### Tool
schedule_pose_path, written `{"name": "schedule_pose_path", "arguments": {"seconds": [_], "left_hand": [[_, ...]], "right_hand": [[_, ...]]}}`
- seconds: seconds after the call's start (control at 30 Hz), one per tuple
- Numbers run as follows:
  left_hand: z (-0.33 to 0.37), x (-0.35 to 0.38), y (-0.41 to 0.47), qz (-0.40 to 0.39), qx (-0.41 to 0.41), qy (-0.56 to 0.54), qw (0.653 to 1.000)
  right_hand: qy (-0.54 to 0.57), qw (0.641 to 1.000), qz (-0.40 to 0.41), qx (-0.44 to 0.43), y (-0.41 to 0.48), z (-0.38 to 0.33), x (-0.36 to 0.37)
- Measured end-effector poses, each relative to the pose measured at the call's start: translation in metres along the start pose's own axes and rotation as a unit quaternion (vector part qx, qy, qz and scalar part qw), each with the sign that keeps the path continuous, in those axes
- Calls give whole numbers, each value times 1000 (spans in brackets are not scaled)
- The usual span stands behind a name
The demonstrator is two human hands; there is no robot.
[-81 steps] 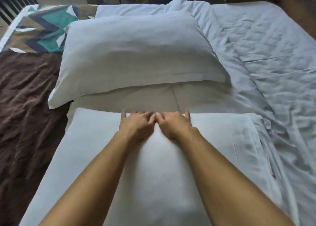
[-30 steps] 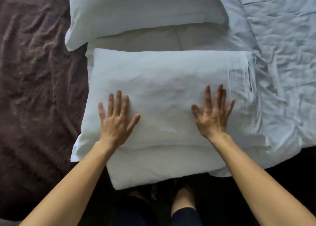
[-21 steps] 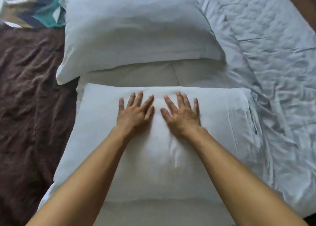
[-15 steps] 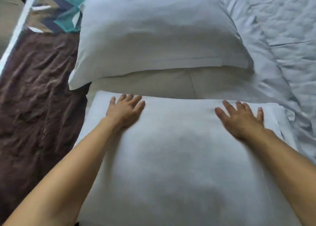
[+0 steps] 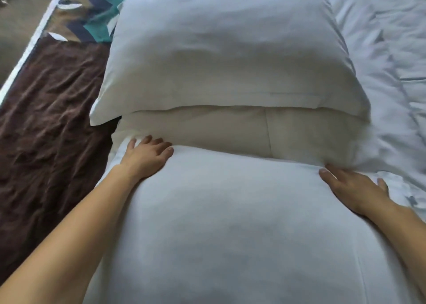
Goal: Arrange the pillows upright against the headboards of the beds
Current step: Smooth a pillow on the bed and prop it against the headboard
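A white pillow point(image 5: 230, 223) fills the lower middle of the head view, close to me. My left hand point(image 5: 145, 157) lies flat on its far left corner, fingers spread. My right hand point(image 5: 352, 188) rests flat on its far right corner, fingers reaching over the edge. Neither hand has the fabric pinched. Beyond it lies a second white pillow point(image 5: 221, 48), flat on the bed. A beige strip of bedding point(image 5: 230, 131) shows between the two pillows. No headboard is in view.
A brown blanket point(image 5: 46, 124) covers the bed to the left, ending in a teal and navy zigzag pattern point(image 5: 92, 15). A rumpled white duvet point(image 5: 387, 61) spreads on the right. Bare floor point(image 5: 16, 11) shows at the top left corner.
My hands slid apart from the middle of the near pillow out to its far corners. The view has tilted closer over the pillow.
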State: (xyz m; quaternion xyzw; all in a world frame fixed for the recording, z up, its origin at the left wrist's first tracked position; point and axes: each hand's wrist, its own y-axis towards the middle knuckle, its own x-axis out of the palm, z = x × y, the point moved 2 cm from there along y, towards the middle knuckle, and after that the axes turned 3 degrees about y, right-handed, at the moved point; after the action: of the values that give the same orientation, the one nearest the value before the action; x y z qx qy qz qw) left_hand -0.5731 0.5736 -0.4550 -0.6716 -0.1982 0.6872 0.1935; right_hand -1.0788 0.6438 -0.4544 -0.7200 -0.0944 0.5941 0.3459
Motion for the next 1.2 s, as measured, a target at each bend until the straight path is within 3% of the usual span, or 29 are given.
{"name": "schedule_pose_path", "arguments": {"seconds": [0.17, 0.4, 0.63, 0.77, 0.9, 1.07, 1.2], "left_hand": [[-9, -18, -23, 1, 3, 2, 1000], [-17, -38, -95, 112, 11, 19, 993], [-45, -53, -232, 211, 58, 38, 975], [-67, -44, -308, 283, 133, 74, 947], [-97, -37, -373, 369, 212, 99, 900], [-121, -14, -436, 422, 233, 69, 873], [-124, -5, -466, 433, 215, 42, 874]], "right_hand": [[29, 999, 40, 10, -43, -5, -4], [34, 995, 89, 18, -134, -8, -24], [49, 972, 227, 25, -280, -21, -18], [43, 941, 335, -12, -362, -10, 3], [23, 921, 389, -13, -429, 12, 10], [29, 939, 342, -18, -456, 27, -7], [39, 964, 238, -116, -473, 51, -19]]}}
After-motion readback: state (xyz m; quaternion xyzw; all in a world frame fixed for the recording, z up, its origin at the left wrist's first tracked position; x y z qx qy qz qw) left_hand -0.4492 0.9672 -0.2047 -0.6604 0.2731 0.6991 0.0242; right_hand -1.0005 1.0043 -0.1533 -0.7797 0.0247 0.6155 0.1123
